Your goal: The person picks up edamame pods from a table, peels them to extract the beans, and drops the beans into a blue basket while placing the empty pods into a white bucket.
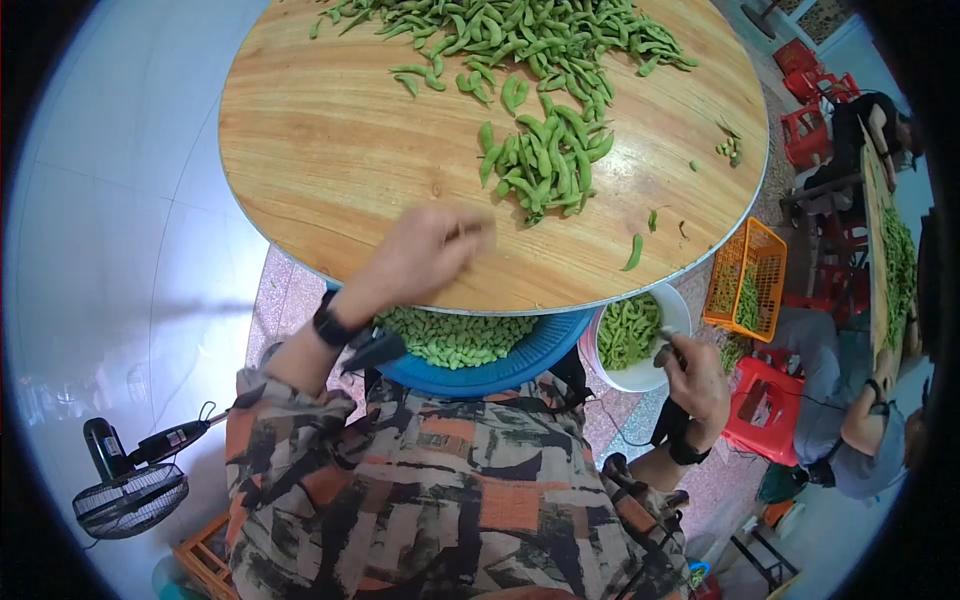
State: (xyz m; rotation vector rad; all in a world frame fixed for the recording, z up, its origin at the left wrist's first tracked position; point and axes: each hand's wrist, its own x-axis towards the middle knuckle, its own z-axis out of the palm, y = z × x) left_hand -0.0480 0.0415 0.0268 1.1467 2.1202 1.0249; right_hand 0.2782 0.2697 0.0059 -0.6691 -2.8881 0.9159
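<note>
My left hand [430, 252] hangs over the front edge of the round wooden table [330, 130], its fingers smeared by motion. Just beyond it lies a small heap of green soybean pods [548, 165], with a larger pile of soybean pods [510, 35] behind. Under the table edge, against my lap, a blue basin [450, 380] holds many shelled green beans [450, 338]. My right hand [697, 382] is at the right rim of a white bucket [640, 378] of pods or husks [628, 335]. Its fingers are closed; I cannot tell what they hold.
A loose pod [633, 252] and small scraps [730, 145] lie at the table's right. An orange crate [745, 280] with green pods and a red stool [762, 410] stand to the right. People sit at another table [872, 240]. A black fan [130, 498] is at lower left.
</note>
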